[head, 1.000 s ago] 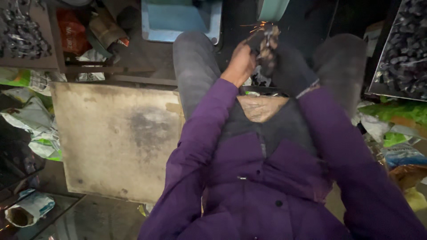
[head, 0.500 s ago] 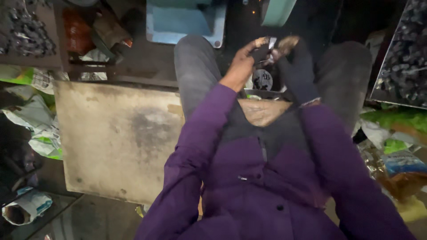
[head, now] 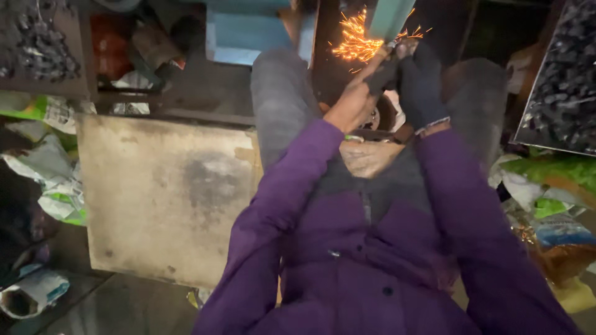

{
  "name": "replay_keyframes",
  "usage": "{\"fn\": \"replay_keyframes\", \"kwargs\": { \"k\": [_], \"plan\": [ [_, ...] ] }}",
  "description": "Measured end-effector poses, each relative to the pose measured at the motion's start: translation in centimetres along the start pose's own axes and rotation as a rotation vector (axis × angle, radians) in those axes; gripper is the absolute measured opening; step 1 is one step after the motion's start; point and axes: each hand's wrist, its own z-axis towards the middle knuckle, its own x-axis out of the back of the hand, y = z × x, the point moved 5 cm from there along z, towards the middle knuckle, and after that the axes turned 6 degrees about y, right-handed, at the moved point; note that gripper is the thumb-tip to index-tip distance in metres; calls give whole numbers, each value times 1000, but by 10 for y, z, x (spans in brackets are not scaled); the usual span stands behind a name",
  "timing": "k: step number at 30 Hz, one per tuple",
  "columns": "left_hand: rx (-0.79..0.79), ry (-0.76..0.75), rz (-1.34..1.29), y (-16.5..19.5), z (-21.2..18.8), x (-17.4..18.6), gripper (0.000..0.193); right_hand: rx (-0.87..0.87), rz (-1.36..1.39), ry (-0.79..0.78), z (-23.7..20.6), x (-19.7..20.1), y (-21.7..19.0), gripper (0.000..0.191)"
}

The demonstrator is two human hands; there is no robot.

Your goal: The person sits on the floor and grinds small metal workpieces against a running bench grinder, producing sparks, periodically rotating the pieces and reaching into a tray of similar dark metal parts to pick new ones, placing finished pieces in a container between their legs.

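Two hands (head: 388, 84) clamped on small workpiece (head: 392, 51), sparks (head: 357, 43); stained slab (head: 161, 192) beside cluttered floor.

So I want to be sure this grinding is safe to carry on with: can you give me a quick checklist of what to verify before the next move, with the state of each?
1. Left hand protected: not ok, it is bare and close to the sparks.
2. Right hand protected: ok, it wears a dark glove.
3. Both hands on the small workpiece: ok, they meet around it.
4. Workpiece shape and grip: cannot tell, too small and dark.
5. Spark path clear: not ok, sparks fly toward the blue box.
6. Sleeves clear: ok, the purple sleeves end short of the sparks.
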Motion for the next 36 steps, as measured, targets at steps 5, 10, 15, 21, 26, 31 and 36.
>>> {"fn": "replay_keyframes", "kwargs": {
  "k": [5, 10, 15, 21, 26, 31, 36],
  "plan": [
    [-32, 59, -90, 8, -1, 5, 41, 80, -120, -69, -13, 9, 13, 26],
    [-368, 143, 502, 33, -7, 7, 56, 366, -609, -131, -26, -8, 7, 22],
    [-345, 330, 746, 34, 3, 18, 28, 157, -267, -156, -19, -23, 2, 17],
    [-237, 371, 793, 41, 18, 28, 34, -82, -186, -155, -8, -26, 21, 16],
    [13, 226, 390, 41, 12, 20, 23, 345, -517, -420, -17, -32, 6, 13],
    [99, 225, 147, 30, 0, 24, 25, 410, -367, -69, -42, -13, -24, 23],
    [51, 337, 146, 21, -1, 32, 27, 377, -283, -19, -39, -16, -22, 21]
  ]
}}
